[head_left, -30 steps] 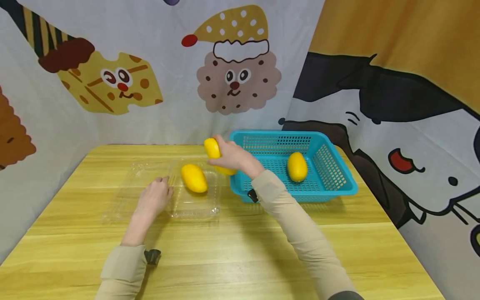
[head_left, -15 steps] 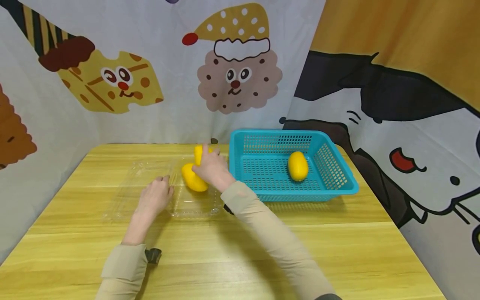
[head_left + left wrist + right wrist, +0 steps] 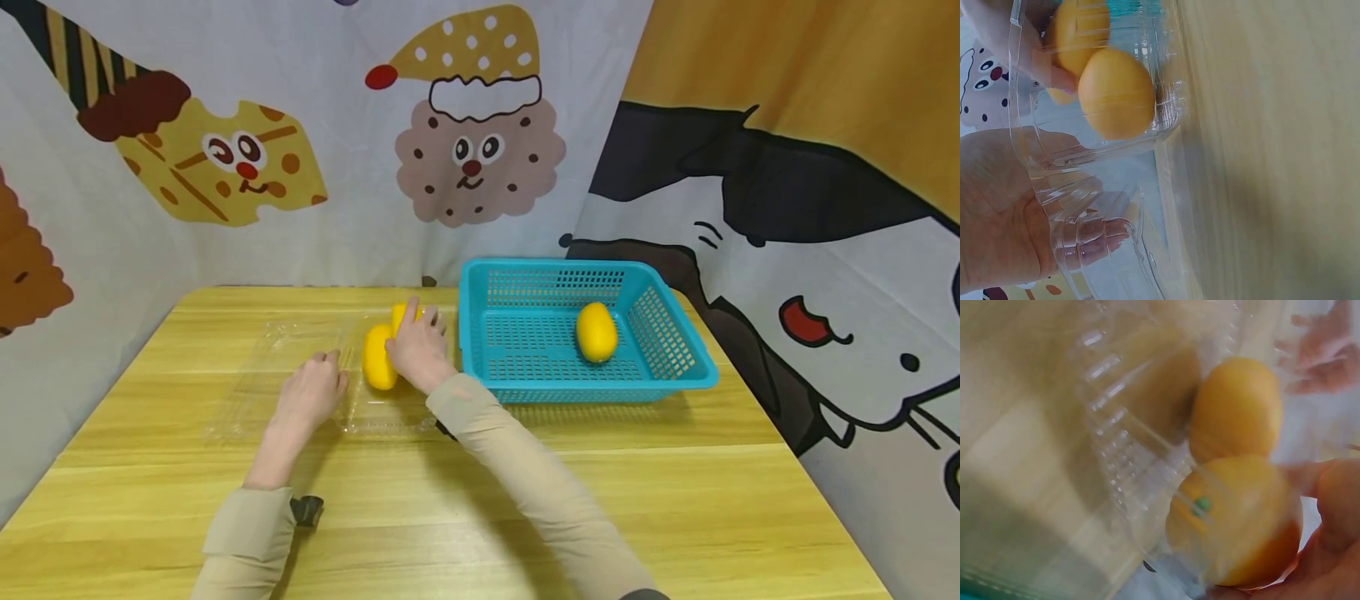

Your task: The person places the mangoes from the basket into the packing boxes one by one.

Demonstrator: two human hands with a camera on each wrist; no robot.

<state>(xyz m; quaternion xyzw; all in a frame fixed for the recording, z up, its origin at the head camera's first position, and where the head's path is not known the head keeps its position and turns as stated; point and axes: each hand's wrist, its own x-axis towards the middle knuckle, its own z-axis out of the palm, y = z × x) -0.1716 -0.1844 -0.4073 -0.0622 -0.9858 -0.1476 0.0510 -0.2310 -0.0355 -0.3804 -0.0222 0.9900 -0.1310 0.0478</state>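
fruits in tray, one in basket

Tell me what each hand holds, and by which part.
Right hand: a yellow fruit, gripped around its sides. Left hand: at the middle fold of the clear container; whether it grips cannot be told.

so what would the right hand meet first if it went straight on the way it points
Past its held fruit, the right hand would probably meet the clear container's far wall first, though depth is unclear.
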